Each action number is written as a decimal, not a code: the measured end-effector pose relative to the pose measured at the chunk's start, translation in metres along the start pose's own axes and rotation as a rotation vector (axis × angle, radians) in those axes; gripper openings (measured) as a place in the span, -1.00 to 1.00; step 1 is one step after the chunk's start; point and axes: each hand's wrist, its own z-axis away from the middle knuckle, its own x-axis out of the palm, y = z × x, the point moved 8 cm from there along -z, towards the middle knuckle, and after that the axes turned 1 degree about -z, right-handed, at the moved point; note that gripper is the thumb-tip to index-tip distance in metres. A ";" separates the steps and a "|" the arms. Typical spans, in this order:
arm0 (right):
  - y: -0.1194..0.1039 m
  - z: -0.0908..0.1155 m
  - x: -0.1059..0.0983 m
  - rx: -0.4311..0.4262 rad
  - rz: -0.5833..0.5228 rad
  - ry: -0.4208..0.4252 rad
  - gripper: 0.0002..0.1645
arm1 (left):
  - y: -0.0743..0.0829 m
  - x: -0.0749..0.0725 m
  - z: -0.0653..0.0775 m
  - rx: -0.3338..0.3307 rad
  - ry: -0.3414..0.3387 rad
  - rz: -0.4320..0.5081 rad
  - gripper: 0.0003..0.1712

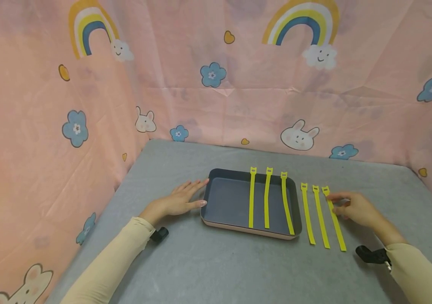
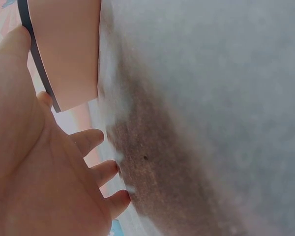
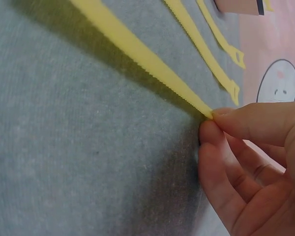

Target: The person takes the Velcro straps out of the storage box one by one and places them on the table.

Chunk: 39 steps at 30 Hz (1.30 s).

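At the table's right, my right hand [image 1: 358, 209] pinches the rightmost yellow hook-and-loop cable tie [image 3: 142, 54] near its slotted head, between thumb and finger. Two more yellow ties, the middle one [image 1: 321, 217] and the left one [image 1: 308, 215], lie beside it on the table. A shallow rectangular baking tray [image 1: 227, 198], dark inside and pinkish outside, bears three similar ties [image 1: 267, 198] across its right half, heads over the far rim. My left hand [image 1: 179, 200] is at the tray's left end with fingers spread, its thumb and a fingertip on the rim in the left wrist view.
Grey cloth covers the table [image 1: 231, 270]. A pink curtain [image 1: 185, 109] with rainbows, rabbits and flowers stands behind it and along the left side. Black wrist devices show at the left cuff [image 1: 144, 226] and the right cuff [image 1: 396, 249].
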 end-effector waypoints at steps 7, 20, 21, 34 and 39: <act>0.002 -0.002 0.001 0.006 0.015 -0.004 -0.44 | 0.000 0.000 0.000 0.002 -0.003 -0.002 -0.15; 0.002 -0.002 0.003 0.006 0.022 -0.016 -0.43 | 0.001 0.000 0.001 0.012 -0.003 -0.006 -0.14; 0.003 -0.002 0.002 0.006 0.020 -0.016 -0.42 | 0.001 0.000 0.001 0.015 -0.001 -0.008 -0.14; 0.003 0.000 0.001 -0.043 0.010 0.021 -0.47 | 0.001 -0.001 0.002 0.000 -0.012 -0.005 -0.15; 0.003 0.001 0.001 -0.039 0.005 0.026 -0.48 | 0.000 -0.001 0.001 -0.005 -0.017 -0.011 -0.14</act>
